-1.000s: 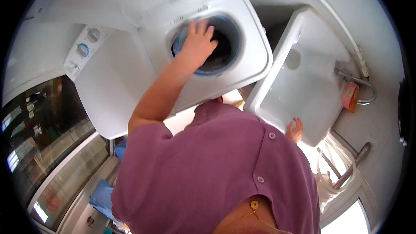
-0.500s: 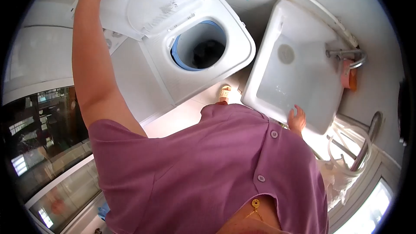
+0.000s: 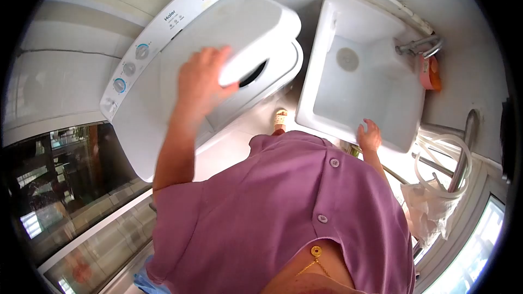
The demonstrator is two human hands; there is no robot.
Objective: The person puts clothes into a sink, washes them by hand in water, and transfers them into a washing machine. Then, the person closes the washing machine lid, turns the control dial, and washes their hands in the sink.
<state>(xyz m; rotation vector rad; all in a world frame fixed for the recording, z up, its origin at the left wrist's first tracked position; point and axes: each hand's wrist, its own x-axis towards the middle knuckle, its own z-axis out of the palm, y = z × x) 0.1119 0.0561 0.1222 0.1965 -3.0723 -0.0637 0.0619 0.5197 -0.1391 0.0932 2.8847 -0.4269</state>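
My left hand (image 3: 202, 81) is at the front edge of the washing machine lid (image 3: 239, 27), fingers over the top and thumb by the rim, slightly blurred. The lid is tilted part way down over the white washing machine (image 3: 231, 110). A dark strip of the tub opening (image 3: 253, 74) shows under it; most of the tub is hidden. My right hand (image 3: 369, 136) hangs by the near rim of the white sink (image 3: 332, 122), fingers apart and holding nothing. I cannot tell whether it touches the rim.
A chrome faucet (image 3: 419, 44) with an orange-pink item (image 3: 429, 73) hanging from it is at the sink's right. A control panel with knobs (image 3: 143, 51) runs along the machine's back. A white hose (image 3: 455, 190) and bag (image 3: 427, 215) hang on a metal rail (image 3: 469, 147).
My left hand has come down and inward, and the raised lid has swung down over the tub opening. The control panel is now visible. My right hand has stayed near the sink rim.
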